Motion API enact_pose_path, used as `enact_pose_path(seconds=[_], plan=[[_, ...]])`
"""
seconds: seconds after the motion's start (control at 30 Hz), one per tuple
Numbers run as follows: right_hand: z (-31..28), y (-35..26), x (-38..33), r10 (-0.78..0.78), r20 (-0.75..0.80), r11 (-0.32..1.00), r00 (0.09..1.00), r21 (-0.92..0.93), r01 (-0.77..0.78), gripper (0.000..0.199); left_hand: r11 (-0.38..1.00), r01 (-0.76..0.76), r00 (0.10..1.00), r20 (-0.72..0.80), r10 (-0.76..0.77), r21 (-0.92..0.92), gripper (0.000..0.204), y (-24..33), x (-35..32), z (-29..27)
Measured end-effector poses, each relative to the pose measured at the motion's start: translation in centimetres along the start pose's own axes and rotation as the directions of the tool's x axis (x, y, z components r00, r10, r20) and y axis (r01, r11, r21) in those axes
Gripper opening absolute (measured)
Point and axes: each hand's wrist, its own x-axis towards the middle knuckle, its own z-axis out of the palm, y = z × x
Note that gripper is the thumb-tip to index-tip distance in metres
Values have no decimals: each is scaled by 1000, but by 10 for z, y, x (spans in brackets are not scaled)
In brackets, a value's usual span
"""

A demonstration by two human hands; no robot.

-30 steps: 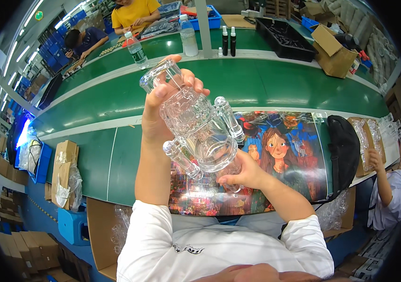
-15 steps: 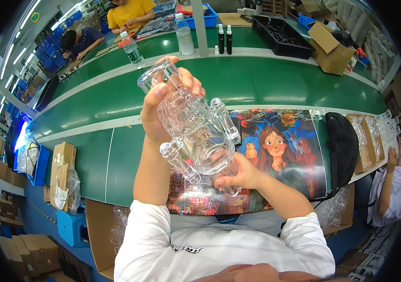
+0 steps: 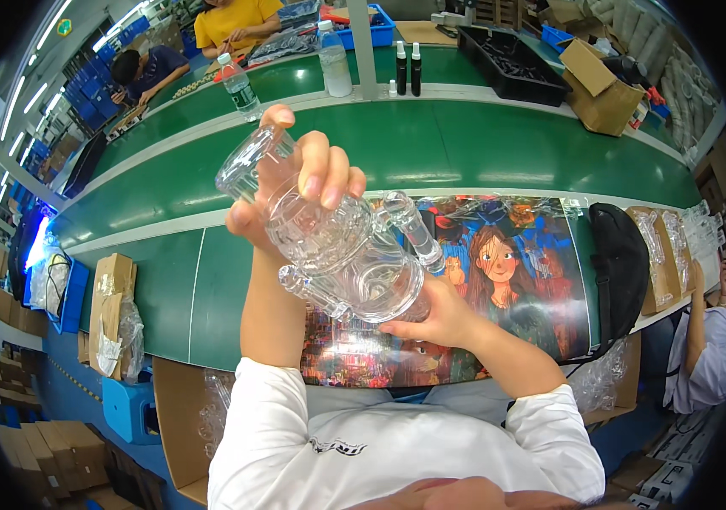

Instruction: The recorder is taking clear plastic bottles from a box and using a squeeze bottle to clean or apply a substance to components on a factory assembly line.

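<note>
Over the near work surface I hold up a clear glass vessel (image 3: 369, 285), tilted with its wide mouth toward the upper left. It has a ribbed middle, a rounded chamber and a short glass tube on either side. My left hand (image 3: 322, 166) wraps round its upper part, thumb on one side and fingers across the other. At the lower end, my right hand (image 3: 441, 316) grips the base; some of its fingers are hidden behind the glass. Beneath lies a glossy picture mat (image 3: 541, 293) with a cartoon girl, its left part overlapped by the vessel.
A green conveyor belt (image 3: 499, 149) runs beyond the near surface. Past it stand plastic bottles (image 3: 335, 64), black spray bottles (image 3: 415, 70) and a black tray (image 3: 512, 68). A black bag (image 3: 618, 272) lies at right, cardboard (image 3: 110, 306) at left. Other people sit nearby.
The vessel has tipped further, its mouth swinging left and downward toward me. My left hand has shifted its fingers over the glass; my right hand stays at the base.
</note>
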Motion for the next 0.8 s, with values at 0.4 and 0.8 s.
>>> enact_pose_path(seconds=[0.4,0.8], plan=[[0,0,-2,25,-24,999,999,25,-24,54,999,-11,1000,-8,12,38,75,-4,1,8],[5,15,6,95,88,736,992,664,-130,62,961,208,774,-632,-49,180,56,4,8,24]])
